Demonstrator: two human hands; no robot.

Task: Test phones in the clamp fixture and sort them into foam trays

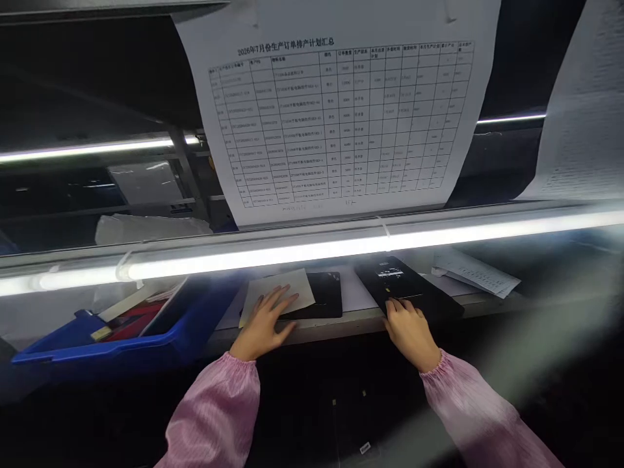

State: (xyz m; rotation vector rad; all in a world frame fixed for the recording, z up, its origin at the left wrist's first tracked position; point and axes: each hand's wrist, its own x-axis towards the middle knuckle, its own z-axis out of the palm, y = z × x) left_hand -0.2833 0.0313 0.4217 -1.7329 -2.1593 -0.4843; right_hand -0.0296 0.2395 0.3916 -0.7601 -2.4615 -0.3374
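Clearly, both hands of the person are at work on a long, whitish, flat surface (351,286), beneath a bright white tube light (292,251). The left hand (264,323) lies flat on a cream-coloured, thin, four-sided sheet (298,286), and its fingers are spread, with the thumb standing apart toward the right. This sheet covers the left part of a black, flat, rectangular panel (333,296), which rests on the surface near its front edge.

The right hand (410,330) touches the near left side of a larger black, glossy, flat panel (431,294), which lies slantwise on the surface, to the right of the first one and apart from it. The fingers of this hand are bent and close together; whether they pinch the panel's edge, I cannot tell. Both forearms wear pink, striped sleeves (219,406), gathered at the wrists.

To the left stands a blue plastic bin (97,352), with red flat pieces (141,320) inside. A pale, printed paper (480,273) lies to the right of the larger panel. Above the light hangs a white paper sheet with a printed table (302,130).
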